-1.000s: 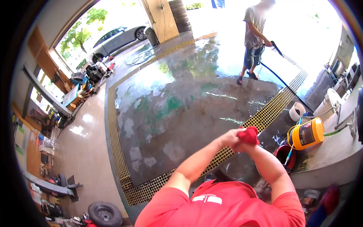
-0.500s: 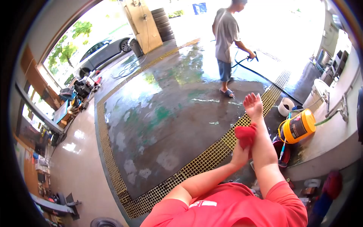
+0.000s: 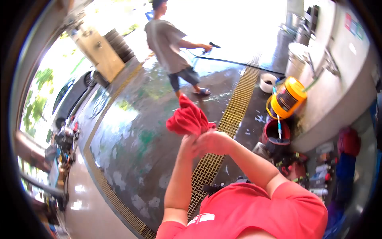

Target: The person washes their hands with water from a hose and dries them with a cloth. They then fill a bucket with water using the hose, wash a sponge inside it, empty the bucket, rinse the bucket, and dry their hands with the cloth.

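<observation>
A bunched red cloth (image 3: 187,117) stands up in front of me, above the wet floor. My left hand (image 3: 188,145) is closed around its lower end. My right hand (image 3: 215,142) meets the left one, its fingers curled at the cloth, and a small red fold shows past its knuckles. Both hands are somewhat blurred, and most fingertips are hidden.
Ahead, a person in a grey shirt (image 3: 165,42) holds a spray gun with a black hose (image 3: 238,62). A yellow floor grating (image 3: 234,115) crosses below. To the right are a yellow bucket (image 3: 289,97), a red bucket (image 3: 270,129) and a white pail (image 3: 267,83).
The cloth has left my right forearm, and my right hand has come down to join my left at it. My view has turned right; the other person has stepped and turned.
</observation>
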{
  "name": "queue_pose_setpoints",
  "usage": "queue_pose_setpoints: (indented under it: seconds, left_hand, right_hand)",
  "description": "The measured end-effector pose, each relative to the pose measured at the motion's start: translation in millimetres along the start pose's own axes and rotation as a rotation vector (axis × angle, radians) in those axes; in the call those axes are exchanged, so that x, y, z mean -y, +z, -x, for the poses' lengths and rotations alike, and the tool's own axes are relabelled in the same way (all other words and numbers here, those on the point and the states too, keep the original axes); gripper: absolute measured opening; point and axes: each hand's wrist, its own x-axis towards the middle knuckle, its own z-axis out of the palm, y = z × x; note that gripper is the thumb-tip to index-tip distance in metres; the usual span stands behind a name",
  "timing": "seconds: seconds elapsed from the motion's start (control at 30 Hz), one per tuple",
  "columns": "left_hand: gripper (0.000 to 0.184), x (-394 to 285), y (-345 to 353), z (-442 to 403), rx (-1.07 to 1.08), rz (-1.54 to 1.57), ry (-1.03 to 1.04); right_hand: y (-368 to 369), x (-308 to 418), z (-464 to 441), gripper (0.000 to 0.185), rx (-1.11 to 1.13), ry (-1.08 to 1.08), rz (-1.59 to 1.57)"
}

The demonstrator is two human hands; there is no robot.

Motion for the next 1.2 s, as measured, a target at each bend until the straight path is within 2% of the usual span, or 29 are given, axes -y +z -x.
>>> queue_pose_setpoints:
  seconds: [0.03,0.07,0.1,0.13,0.17,0.2,0.23,0.27,0.3,0.33,0.4,0.43,0.47,0.53,0.57,0.6,0.67,0.73,0.77,0.8,0.87,0.9,0.93,0.97,1.03,1.07,1.1,1.13,1.2]
  left_hand:
    - [0.031,-11.6,21.1,9.5,-0.229,-0.265,-0.033]
    - [0.027,-12.8,23.0,13.1,-0.069,-0.473,-0.068]
    - [0.025,-10.7,23.4,14.5,0.101,-0.676,-0.092]
    - [0.027,6.5,29.0,12.2,0.129,-0.941,0.174]
    - [0.03,22.2,34.1,8.8,0.236,-1.075,0.164]
    - [0.033,40.1,39.6,8.9,0.341,-1.203,0.153]
    - [0.033,58.4,56.8,14.2,0.382,-1.291,0.258]
    - [0.033,74.7,79.5,19.8,0.421,-1.378,0.376]
    - [0.032,93.4,95.7,24.9,0.613,-1.142,0.304]
    - [0.031,107.0,112.3,30.2,0.789,-0.9,0.229]
    - [0.044,103.8,173.4,55.2,0.816,-0.703,0.214]
    - [0.053,104.0,171.6,44.9,0.876,-0.762,0.342]
    - [0.05,106.5,166.4,37.0,0.813,-0.798,0.356]
    - [0.046,124.4,121.7,17.6,0.715,-1.117,0.472]
    - [0.041,119.3,114.3,13.1,0.614,-1.253,0.619]
    - [0.041,112.5,105.5,12.6,0.535,-1.302,0.651]
    - [0.036,121.4,73.4,12.5,0.372,-1.387,0.706]
    - [0.034,125.7,35.4,12.6,0.203,-1.465,0.714]
    - [0.036,134.2,8.9,11.2,0.097,-1.518,0.619]
    - [0.028,140.1,5.3,17.0,-0.113,-1.469,0.348]
    - [0.032,144.4,-8.5,26.9,0.003,-0.775,-0.359]
    - [0.048,152.4,3.8,34.0,-0.026,-0.391,-0.56]
    - [0.048,151.0,22.7,34.1,-0.021,-0.398,-0.567]
    - [0.053,150.6,37.5,31.7,0.002,-0.285,-0.483]
    - [0.059,129.7,66.8,20.3,-0.14,0.253,-0.556]
    - [0.059,121.3,63.3,12.5,-0.131,0.251,-0.559]
    - [0.061,114.0,58.6,7.1,-0.045,0.282,-0.433]
    - [0.063,106.7,53.9,2.0,0.041,0.324,-0.308]
    - [0.06,83.1,39.0,-9.0,0.081,0.304,-0.138]
  right_hand:
    - [-10.8,6.4,11.9,0.052,0.02,0.015,0.272]
    - [-35.3,-5.3,16.5,0.045,-0.024,0.118,0.369]
    - [-70.5,-15.0,22.5,0.041,0.049,0.194,0.813]
    - [-76.2,-10.9,24.8,0.039,0.069,0.234,1.039]
    - [-63.7,1.1,23.4,0.038,0.099,0.275,1.263]
    - [-48.1,5.8,20.1,0.036,-0.038,0.436,1.442]
    - [-11.6,18.9,10.7,0.035,-0.176,0.61,1.611]
    - [-25.9,12.7,6.2,0.033,-0.277,0.732,1.715]
    - [-38.6,7.2,1.5,0.032,-0.372,0.87,1.807]
    - [-87.8,-12.7,-1.9,0.031,-0.426,0.949,1.834]
    - [-109.6,-23.4,-3.7,0.033,-0.401,0.976,1.833]
    - [-117.7,-30.2,-3.1,0.036,-0.372,1.002,1.833]
    - [-127.2,-35.0,-5.0,0.037,-0.324,1.031,1.814]
    - [-143.4,-32.9,0.0,0.038,-0.474,0.83,1.583]
    - [-143.7,-25.1,4.5,0.039,-0.628,0.722,1.317]
    - [-144.5,-17.9,9.3,0.039,-0.778,0.6,0.857]
    - [-136.6,-2.9,14.2,0.038,-1.001,0.331,0.292]
    - [-141.5,8.8,17.8,0.038,-1.082,-0.03,-0.081]
    - [-140.4,17.9,19.6,0.038,-1.049,-0.212,-0.256]
    - [-130.4,28.7,18.2,0.04,-1.034,-0.371,-0.358]
    - [-113.6,46.0,8.1,0.044,-0.93,-0.576,-0.498]
    - [-101.1,51.0,0.8,0.045,-0.824,-0.596,-0.508]
    - [-81.3,53.8,-7.9,0.047,-0.719,-0.615,-0.52]
    - [-68.7,53.2,-15.3,0.053,-0.552,-0.589,-0.529]
    - [-30.0,57.3,-22.7,0.066,-0.222,-0.586,-0.492]
    - [-13.0,55.1,-23.9,0.071,-0.059,-0.598,-0.476]
    - [0.9,47.4,-21.0,0.071,-0.059,-0.601,-0.469]
    - [14.3,35.1,-15.4,0.075,0.02,-0.509,-0.443]
    - [38.1,22.3,-4.0,0.079,0.105,-0.409,-0.409]
